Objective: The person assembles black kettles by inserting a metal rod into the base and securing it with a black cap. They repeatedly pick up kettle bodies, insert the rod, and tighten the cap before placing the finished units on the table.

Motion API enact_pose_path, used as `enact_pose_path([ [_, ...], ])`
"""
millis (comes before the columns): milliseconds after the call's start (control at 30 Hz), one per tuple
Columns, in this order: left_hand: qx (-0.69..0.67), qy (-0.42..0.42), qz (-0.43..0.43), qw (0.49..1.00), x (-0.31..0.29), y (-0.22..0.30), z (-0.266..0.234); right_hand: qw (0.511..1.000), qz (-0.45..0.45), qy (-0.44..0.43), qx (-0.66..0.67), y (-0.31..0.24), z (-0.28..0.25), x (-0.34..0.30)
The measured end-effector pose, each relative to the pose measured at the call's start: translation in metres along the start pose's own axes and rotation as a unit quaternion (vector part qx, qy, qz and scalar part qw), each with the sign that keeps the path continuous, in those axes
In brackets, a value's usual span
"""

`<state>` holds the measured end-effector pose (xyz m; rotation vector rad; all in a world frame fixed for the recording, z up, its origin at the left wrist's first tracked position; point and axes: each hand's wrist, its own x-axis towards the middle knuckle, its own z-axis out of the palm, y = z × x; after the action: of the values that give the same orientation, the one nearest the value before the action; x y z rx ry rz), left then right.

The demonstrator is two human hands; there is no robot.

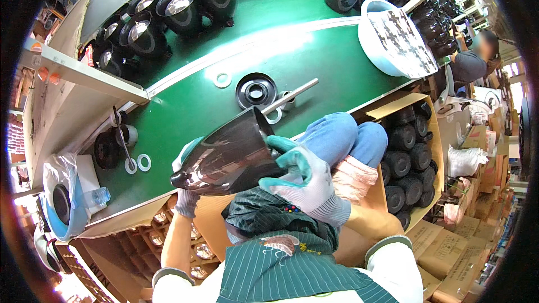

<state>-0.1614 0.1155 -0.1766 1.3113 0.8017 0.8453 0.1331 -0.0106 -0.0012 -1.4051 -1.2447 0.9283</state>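
A glossy black cone-shaped housing (227, 154) lies tilted in front of my body, its narrow tip to the left and its wide mouth to the right. My left hand (188, 154), in a white and teal glove, is wrapped round the tip end, its fingers mostly hidden behind the housing. My right hand (306, 177), gloved alike, curves its fingers and thumb against the housing near the mouth. A metal rod (297, 92) sticks out past the mouth; whether it is joined to the housing cannot be seen. Beyond it on the green table (185, 101) are a black ringed disc (256, 91) and a pale ring (222, 80).
Several black housings (179, 8) with shiny insides stand at the back left. A light-blue basin (373, 39) holds a patterned sheet. On the right, a carton (429, 151) is filled with black round parts. A plastic-covered blue tub (70, 207) sits left; a person (474, 64) sits far right.
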Motion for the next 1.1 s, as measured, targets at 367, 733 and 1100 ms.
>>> enact_pose_path([
  [367,-0.124,-0.046,-0.175,0.976,0.019,-0.013,-0.007,0.805,0.217,-0.117,-0.54,0.133,-0.001,0.223],
  [733,-0.119,-0.083,-0.186,0.972,0.044,-0.018,0.013,0.97,-0.082,0.088,-0.21,0.066,-0.039,0.143],
  [1100,-0.051,-0.269,-0.19,0.943,0.056,0.02,0.079,0.972,-0.213,0.036,0.091,0.03,-0.074,0.004],
])
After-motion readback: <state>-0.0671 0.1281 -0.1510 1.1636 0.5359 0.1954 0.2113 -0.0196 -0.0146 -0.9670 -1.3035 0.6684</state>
